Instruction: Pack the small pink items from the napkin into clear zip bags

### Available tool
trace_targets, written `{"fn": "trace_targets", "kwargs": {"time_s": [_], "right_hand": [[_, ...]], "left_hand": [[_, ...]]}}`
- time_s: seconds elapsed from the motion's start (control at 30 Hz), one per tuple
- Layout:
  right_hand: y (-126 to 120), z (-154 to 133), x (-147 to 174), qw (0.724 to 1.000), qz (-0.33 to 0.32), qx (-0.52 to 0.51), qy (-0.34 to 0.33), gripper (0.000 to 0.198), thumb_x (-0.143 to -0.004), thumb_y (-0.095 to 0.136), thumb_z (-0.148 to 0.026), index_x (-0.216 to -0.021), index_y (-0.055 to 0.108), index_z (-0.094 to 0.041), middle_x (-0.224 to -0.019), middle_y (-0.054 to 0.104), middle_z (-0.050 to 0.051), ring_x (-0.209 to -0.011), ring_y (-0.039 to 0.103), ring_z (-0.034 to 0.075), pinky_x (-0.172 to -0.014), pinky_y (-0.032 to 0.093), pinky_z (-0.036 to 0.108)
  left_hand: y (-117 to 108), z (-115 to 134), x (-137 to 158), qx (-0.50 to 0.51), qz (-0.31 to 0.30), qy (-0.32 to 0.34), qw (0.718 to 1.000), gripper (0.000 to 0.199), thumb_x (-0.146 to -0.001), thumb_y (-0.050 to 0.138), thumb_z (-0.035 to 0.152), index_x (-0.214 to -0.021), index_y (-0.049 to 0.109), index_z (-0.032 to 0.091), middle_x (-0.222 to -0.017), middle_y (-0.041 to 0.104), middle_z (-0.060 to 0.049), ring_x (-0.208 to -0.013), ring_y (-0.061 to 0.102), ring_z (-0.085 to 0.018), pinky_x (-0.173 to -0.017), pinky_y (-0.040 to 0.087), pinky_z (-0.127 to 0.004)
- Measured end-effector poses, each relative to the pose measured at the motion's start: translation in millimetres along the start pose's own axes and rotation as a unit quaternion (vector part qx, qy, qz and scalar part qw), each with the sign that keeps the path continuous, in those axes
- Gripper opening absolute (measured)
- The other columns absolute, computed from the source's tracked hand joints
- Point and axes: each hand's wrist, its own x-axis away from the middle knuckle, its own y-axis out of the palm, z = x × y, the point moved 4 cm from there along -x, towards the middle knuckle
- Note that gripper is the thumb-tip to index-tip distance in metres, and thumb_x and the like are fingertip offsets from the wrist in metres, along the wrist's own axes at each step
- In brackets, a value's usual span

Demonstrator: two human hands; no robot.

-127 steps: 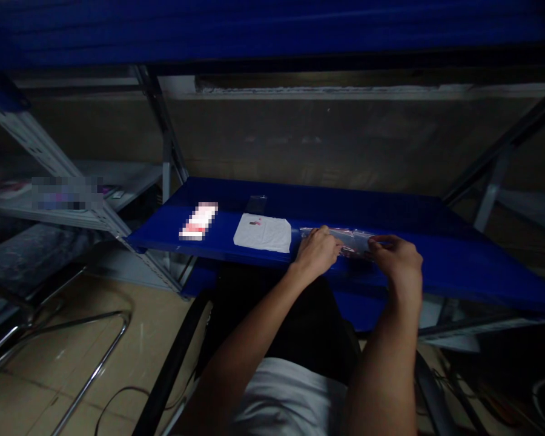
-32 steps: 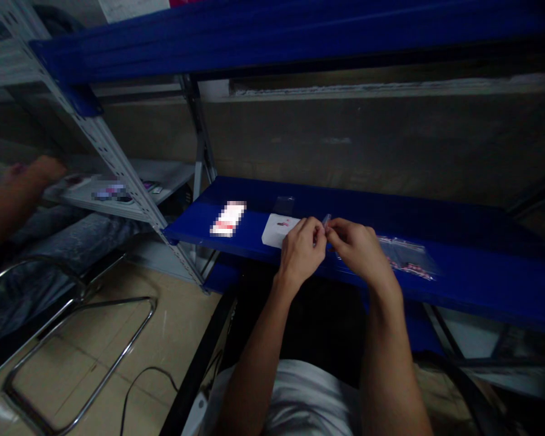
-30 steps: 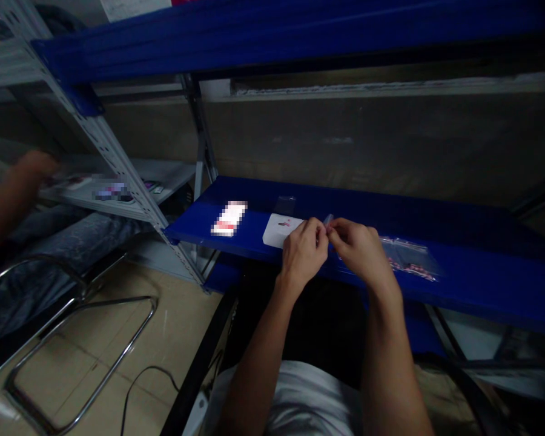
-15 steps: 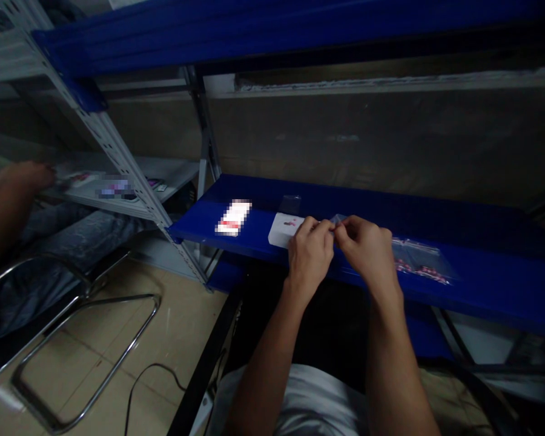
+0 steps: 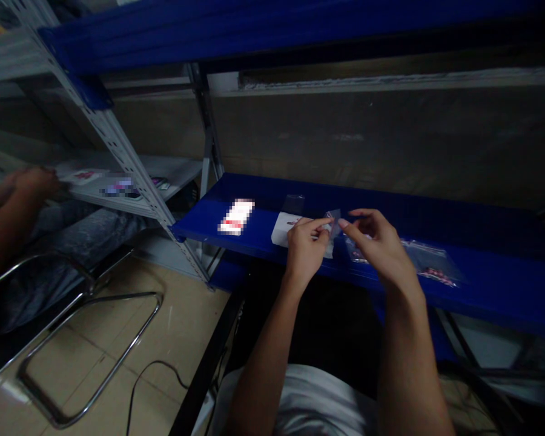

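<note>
Between its thumb and fingers, my left hand [image 5: 307, 244] pinches a small clear plastic bag [image 5: 335, 225] over the blue shelf [image 5: 263, 197]. My right hand [image 5: 376, 242] is just to the right of that bag, thumb and fingers apart, with nothing visible in it. Partly behind my left hand lies a white box [image 5: 281, 229]. To the right, partly covered by my right hand, lie clear bags with small pinkish-red pieces; the rightmost such bag [image 5: 436, 266] shows best. What the held bag contains is too blurred to tell.
A lit phone [image 5: 237, 217], its screen blurred out, lies left of the box. A flat clear bag [image 5: 294, 201] lies behind the box. A metal shelf post [image 5: 131, 157] rises at left. Beyond it are another person's hands [image 5: 36, 181] and a chrome chair frame [image 5: 91, 357].
My right hand has opened and drawn away to the right from the pinch. The small bag now stands up from my left hand's fingers. The other person's hands have shifted slightly.
</note>
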Motion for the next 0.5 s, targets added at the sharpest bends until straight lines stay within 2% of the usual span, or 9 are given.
{"fn": "trace_targets", "kwargs": {"time_s": [0.1, 0.17, 0.23, 0.33, 0.5], "right_hand": [[-2.5, 23.7, -5.3, 0.994, 0.055, -0.042, 0.081, 0.060, -0.075, 0.080, -0.065, -0.116, 0.067, -0.023, -0.096, 0.070, 0.009, -0.077, 0.065, 0.022, -0.055, 0.049, 0.029], [4.0, 35.2, -6.3, 0.985, 0.020, -0.116, 0.130, 0.055, -0.076, 0.080, -0.065, -0.112, 0.069, -0.025, -0.101, 0.072, 0.009, -0.084, 0.069, 0.024, -0.057, 0.053, 0.030], [13.0, 41.3, -5.3, 0.962, -0.041, -0.216, 0.162, 0.050, -0.073, 0.083, -0.061, -0.108, 0.070, -0.026, -0.104, 0.073, 0.008, -0.085, 0.071, 0.023, -0.059, 0.056, 0.029], [18.5, 45.2, -3.9, 0.930, -0.065, -0.312, 0.182, 0.049, -0.064, 0.093, -0.051, -0.100, 0.073, -0.026, -0.095, 0.072, 0.005, -0.077, 0.070, 0.018, -0.055, 0.053, 0.023], [16.8, 49.0, -5.2, 0.924, -0.061, -0.340, 0.162, 0.041, -0.060, 0.097, -0.042, -0.086, 0.073, -0.022, -0.072, 0.066, 0.001, -0.061, 0.061, 0.012, -0.044, 0.042, 0.019]], "left_hand": [[2.4, -2.3, -0.2, 0.053, -0.007, -0.014, 0.998, 0.030, -0.092, 0.062, 0.010, -0.114, 0.080, 0.021, -0.101, 0.069, -0.004, -0.074, 0.068, -0.008, -0.068, 0.061, -0.019], [4.1, -2.3, -0.4, 0.090, -0.012, -0.023, 0.996, 0.030, -0.092, 0.062, 0.009, -0.114, 0.080, 0.020, -0.100, 0.068, -0.004, -0.072, 0.068, -0.008, -0.065, 0.061, -0.018], [5.0, -2.1, -0.7, 0.112, -0.016, -0.029, 0.993, 0.030, -0.091, 0.062, 0.009, -0.113, 0.080, 0.020, -0.100, 0.068, -0.004, -0.073, 0.068, -0.008, -0.065, 0.061, -0.018], [4.8, -2.9, -1.2, 0.125, -0.022, -0.036, 0.991, 0.030, -0.091, 0.062, 0.009, -0.112, 0.080, 0.019, -0.101, 0.068, -0.005, -0.072, 0.068, -0.008, -0.064, 0.062, -0.018], [4.0, -5.7, -1.6, 0.116, -0.032, -0.040, 0.992, 0.031, -0.090, 0.062, 0.010, -0.113, 0.080, 0.019, -0.102, 0.069, -0.006, -0.071, 0.068, -0.009, -0.063, 0.061, -0.018]]}}
